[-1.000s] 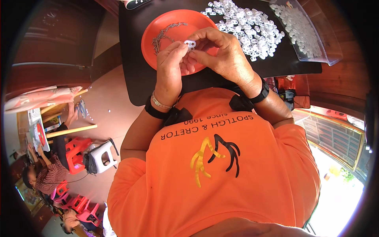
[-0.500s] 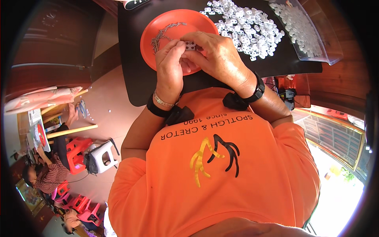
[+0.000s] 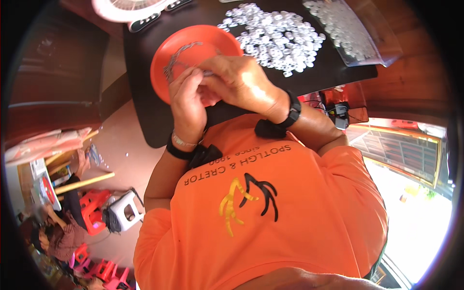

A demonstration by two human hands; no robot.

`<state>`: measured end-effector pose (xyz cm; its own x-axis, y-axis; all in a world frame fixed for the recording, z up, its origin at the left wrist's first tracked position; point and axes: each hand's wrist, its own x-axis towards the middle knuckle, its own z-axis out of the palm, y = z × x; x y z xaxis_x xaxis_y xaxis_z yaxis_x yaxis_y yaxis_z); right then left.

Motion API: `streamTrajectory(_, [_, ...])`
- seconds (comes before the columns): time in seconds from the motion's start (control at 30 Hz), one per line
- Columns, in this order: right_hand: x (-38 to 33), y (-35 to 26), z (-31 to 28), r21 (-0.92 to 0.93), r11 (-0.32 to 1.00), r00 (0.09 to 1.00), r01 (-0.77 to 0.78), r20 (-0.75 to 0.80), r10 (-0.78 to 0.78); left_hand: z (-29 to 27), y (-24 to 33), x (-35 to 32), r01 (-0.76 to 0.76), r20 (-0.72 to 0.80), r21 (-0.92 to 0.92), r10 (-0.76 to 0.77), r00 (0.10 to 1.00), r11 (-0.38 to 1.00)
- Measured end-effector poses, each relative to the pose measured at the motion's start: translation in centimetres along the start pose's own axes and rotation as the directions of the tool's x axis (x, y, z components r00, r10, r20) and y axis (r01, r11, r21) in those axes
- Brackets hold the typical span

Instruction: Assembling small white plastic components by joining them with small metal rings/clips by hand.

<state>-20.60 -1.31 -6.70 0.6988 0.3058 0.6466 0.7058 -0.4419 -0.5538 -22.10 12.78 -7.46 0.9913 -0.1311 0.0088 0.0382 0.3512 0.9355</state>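
My left hand [image 3: 187,104] and my right hand [image 3: 241,79] meet over the near part of an orange-red plastic basin [image 3: 159,55]. Their fingertips pinch a small whitish piece with dark holes [image 3: 207,73], mostly hidden by the fingers now. Beyond the fingers, thin grey metal pins or screws [image 3: 170,64] lie in a curved line inside the basin. Right of the basin spreads a heap of small white oval plastic pieces with holes [image 3: 282,41]. Both wrists wear black straps.
A black tabletop [image 3: 140,92] carries the basin and heap. A clear plastic bin [image 3: 382,60] with more white pieces stands at the right, a white round fan-like object [image 3: 126,6] at the far left. Stools [image 3: 126,211] and other people [image 3: 63,237] are at the left.
The view has shifted, so the table contents sit further left. My hands have closed together, and the dotted face of the small piece no longer shows.
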Motion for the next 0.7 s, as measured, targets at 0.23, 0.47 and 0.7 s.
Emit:
streamTrajectory(0.23, [0.0,0.1,-1.1,0.013,1.0,1.0,0.009,0.004,-0.009,0.5,0.1,0.2,0.002,0.063,0.016,-0.004,0.998,1.0])
streamTrajectory(0.47, [1.7,3.4,-8.7,-0.267,0.956,0.964,-0.124,-0.26,0.052,-0.1,1.5,-0.2,-0.054,0.031,0.187,0.049,0.998,0.981])
streamTrajectory(0.7, [2.8,8.6,-24.2,-0.79,0.477,0.891,-0.385,-0.452,-0.03,-1.1,2.0,-0.2,-0.083,0.043,0.13,0.078,0.996,0.988])
